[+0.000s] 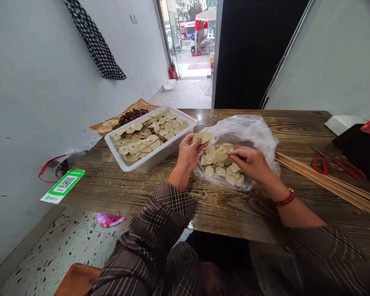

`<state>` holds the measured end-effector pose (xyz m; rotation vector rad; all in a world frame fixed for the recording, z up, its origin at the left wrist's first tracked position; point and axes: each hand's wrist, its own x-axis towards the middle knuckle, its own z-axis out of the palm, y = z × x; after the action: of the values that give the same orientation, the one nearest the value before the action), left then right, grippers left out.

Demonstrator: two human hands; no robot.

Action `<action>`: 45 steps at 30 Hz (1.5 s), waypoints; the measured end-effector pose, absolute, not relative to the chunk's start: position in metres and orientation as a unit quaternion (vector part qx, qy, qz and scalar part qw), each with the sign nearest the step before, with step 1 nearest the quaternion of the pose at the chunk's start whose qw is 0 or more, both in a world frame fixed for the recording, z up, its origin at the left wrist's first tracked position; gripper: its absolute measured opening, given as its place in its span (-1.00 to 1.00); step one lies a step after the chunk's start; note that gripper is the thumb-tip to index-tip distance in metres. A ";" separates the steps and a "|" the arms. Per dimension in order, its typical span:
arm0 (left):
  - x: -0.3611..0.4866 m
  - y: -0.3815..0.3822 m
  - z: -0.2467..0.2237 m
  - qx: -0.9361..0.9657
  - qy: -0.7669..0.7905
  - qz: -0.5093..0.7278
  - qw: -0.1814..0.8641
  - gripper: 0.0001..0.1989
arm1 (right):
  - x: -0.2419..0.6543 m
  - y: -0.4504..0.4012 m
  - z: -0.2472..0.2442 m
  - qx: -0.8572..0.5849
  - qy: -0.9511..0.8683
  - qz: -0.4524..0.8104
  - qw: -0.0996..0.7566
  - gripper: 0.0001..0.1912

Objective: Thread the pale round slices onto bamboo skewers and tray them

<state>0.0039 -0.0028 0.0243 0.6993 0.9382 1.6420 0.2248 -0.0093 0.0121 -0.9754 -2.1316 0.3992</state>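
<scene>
My left hand (188,153) is closed around a thin skewer, with a pale round slice (204,136) at its fingertips. The skewer points right, toward the pile. Over the open clear plastic bag (259,133), my right hand (252,163) pinches the edge of another pale slice (221,155), close to the skewer's far end. I cannot tell whether this slice is on the skewer. Below both hands, loose pale slices (231,179) lie heaped on the bag. Left of my left hand stands a white plastic tub (156,158) filled with skewered slices (142,149).
Dark red pieces (132,117) lie on a patterned mat (103,128) behind the tub. At right are a bundle of bare skewers (323,179) and red-handled scissors (320,165). A green payment-code card (64,186) sits at the left edge of the wooden table (160,197).
</scene>
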 end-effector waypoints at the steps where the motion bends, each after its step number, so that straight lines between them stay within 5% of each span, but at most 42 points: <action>1: 0.004 -0.003 0.025 0.296 0.393 0.688 0.534 -0.81 | 0.225 -0.009 0.012 -0.382 -0.832 0.155 0.371 -0.81; 32: 0.013 -0.007 0.021 0.340 0.417 0.680 0.498 -0.77 | 0.224 -0.015 0.015 -0.424 -0.829 0.118 0.345 -0.80; 45: 0.016 -0.011 0.024 0.258 0.391 0.650 0.598 -0.76 | 0.221 -0.016 0.013 -0.416 -0.830 0.112 0.355 -0.77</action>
<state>0.0155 -0.0105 0.0237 0.5997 0.9072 1.5077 0.2215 -0.0156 0.0132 -1.0743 -2.1439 0.2905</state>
